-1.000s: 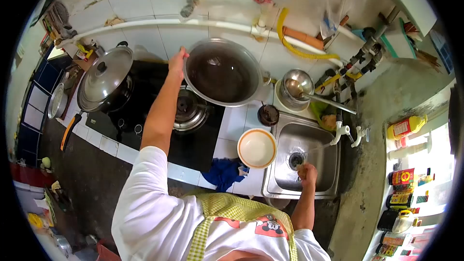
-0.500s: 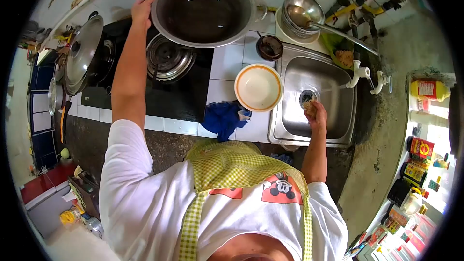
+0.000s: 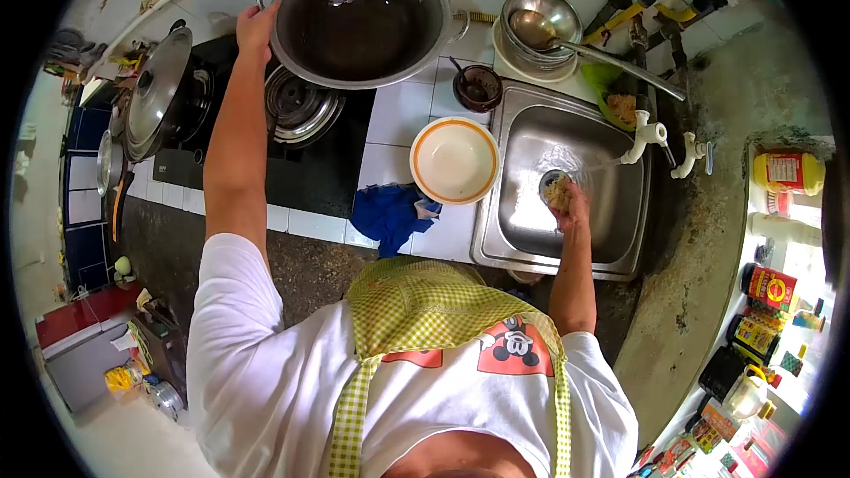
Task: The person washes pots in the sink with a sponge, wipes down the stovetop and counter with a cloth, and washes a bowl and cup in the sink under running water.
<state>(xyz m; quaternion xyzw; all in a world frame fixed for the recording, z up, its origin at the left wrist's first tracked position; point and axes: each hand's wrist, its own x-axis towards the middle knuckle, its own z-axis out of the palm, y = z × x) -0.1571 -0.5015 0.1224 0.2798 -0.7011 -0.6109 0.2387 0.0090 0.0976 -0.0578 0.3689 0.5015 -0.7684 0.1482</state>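
My left hand [image 3: 256, 28] is closed on the left loop handle of a large two-handled wok [image 3: 361, 22] with a dark inside. The wok is at the back of the counter, against the tiled wall. Low in the steel sink [image 3: 487, 243], my right hand [image 3: 574, 208] is closed around a tan fibrous scrubber [image 3: 557, 191] near the drain. Water runs from a white tap [image 3: 644, 137] into the basin close to that hand. Left of the sink sits a white bowl [image 3: 454, 161] with an orange band.
A black stove [image 3: 328, 164] lies under my left arm, with a lidded wok [image 3: 158, 93] on its far left. Near the bowl are a blue cloth [image 3: 386, 215] and a dark pot [image 3: 477, 88]. Stacked metal bowls with a ladle [image 3: 611, 64] stand behind the sink.
The view has shifted slightly, so the counter things appear further left. My right hand stays by the drain with the scrubber, and my left hand keeps hold of the wok handle.
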